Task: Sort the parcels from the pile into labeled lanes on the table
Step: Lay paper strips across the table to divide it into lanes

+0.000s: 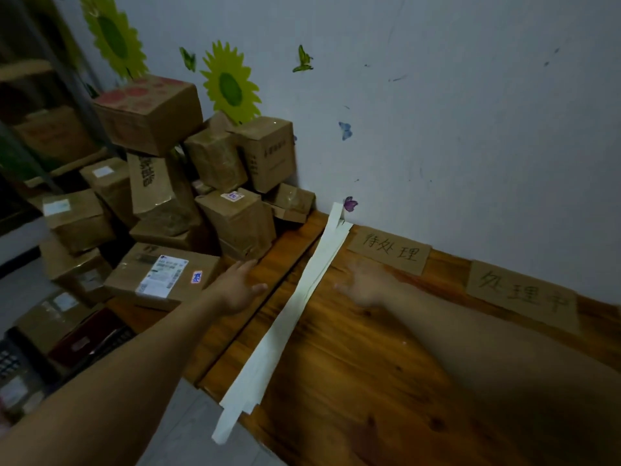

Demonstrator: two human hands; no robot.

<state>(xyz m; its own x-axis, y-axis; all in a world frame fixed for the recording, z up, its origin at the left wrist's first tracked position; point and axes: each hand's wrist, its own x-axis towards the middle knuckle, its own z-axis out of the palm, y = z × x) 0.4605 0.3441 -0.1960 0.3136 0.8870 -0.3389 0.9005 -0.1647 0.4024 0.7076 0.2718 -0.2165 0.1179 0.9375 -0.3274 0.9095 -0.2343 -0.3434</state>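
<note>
A pile of brown cardboard parcels [188,183] is stacked in the left corner against the wall. The nearest one is a flat box with a white shipping label [163,275]. My left hand [235,289] hovers open just right of that box, fingers stretched toward the pile, holding nothing. My right hand [366,284] is blurred, open and empty above the wooden table [353,364], beside a white paper strip [295,314] that marks a lane border. Two cardboard lane labels with handwritten characters lean on the wall: one [389,252] behind my right hand, another [522,294] further right.
Sunflower and butterfly stickers decorate the white wall [437,112]. More boxes and a dark shelf [40,122] fill the far left. A dark keyboard-like item [10,361] lies at the lower left. The table's front edge drops to a grey floor [188,428].
</note>
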